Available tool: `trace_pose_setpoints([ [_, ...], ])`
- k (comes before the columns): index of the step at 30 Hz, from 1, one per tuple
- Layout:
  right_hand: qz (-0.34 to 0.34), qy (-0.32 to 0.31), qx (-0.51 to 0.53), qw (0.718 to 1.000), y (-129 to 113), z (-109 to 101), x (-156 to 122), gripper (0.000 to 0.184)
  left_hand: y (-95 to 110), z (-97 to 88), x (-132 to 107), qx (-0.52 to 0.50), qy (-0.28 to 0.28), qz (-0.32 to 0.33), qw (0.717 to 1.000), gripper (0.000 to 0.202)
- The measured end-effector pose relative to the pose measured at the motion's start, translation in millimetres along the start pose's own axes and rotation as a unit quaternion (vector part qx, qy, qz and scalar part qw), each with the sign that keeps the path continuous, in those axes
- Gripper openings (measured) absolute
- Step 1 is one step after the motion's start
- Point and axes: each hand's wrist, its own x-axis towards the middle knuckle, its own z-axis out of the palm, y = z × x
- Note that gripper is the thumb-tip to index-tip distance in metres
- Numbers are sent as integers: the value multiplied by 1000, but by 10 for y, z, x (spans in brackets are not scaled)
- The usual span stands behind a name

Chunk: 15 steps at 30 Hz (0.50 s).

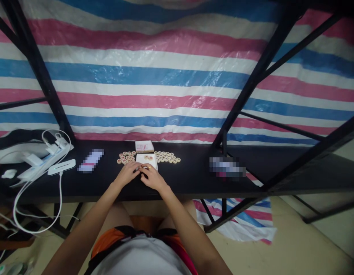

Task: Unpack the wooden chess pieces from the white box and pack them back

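A small white box (153,162) stands open on the black desk, with a few round chess pieces (148,157) lying inside at its far end. My left hand (127,173) and my right hand (151,177) meet at the box's near left side, fingertips bent together and touching. Whatever they pinch is too small to make out. A ring shows on my right hand. Left of the box lie several Chinese chess pieces with red marks (125,156). To its right are several pieces with dark marks (167,157). The box's lid (144,146) rests behind it.
Two blurred phone-like objects lie on the desk, one at left (91,160), one at right (226,167). A power strip (45,162) with chargers and a white cabled device (61,167) sit far left. Black metal posts (245,95) and a striped sheet (148,84) stand behind.
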Motion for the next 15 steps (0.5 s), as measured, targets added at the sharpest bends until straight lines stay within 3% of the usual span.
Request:
trace_pose_setpoints([
  [2, 10, 1, -9, 1000, 4, 2, -4, 38, -11, 0, -25, -2, 21, -12, 1000, 24],
  [7, 79, 22, -80, 993, 77, 74, 2, 35, 5, -29, -127, 21, 116, -136, 984, 20],
  [11, 89, -30, -118, 989, 131, 130, 16, 24, 27, -81, -166, 60, 95, -174, 978, 8],
  [15, 118, -50, -154, 980, 142, 125, 22, 21, 20, -120, -190, 90, 63, -212, 971, 9],
])
